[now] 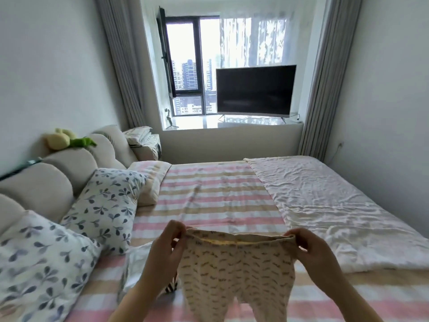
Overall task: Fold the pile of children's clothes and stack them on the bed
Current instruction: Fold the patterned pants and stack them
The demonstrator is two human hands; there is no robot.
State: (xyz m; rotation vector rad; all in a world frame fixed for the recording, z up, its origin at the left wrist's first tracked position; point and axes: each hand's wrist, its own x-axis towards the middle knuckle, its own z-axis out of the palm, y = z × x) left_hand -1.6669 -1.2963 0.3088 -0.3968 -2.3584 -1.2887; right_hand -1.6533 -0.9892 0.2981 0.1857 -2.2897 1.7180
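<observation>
Closest to me, the person's left hand [167,249] and right hand [311,252] each pinch one end of the waistband on a single pair of small printed trousers [236,266]. The fingers are curled over the hem, so the band is drawn flat between them and the two legs hang above the bed. I'd judge it a sensible hold for squaring the garment before laying it down to fold.

Just under the left wrist lies the pile [137,263]: a white piece with a dark-striped scrap peeping out (two things at most that I can count, and I cannot tell what they are). I see no folded stack on the striped sheet [220,194], so the job looks early.

To the left, a leaf-print pillow [39,263] and a second one [104,205] lean against the padded headboard [46,182], with one striped pillow [151,180] beyond. One crumpled white quilt [336,205] lies along the right side. Farther off, one plush toy [62,139] sits atop the headboard, and one television [255,89] stands on the window ledge.
</observation>
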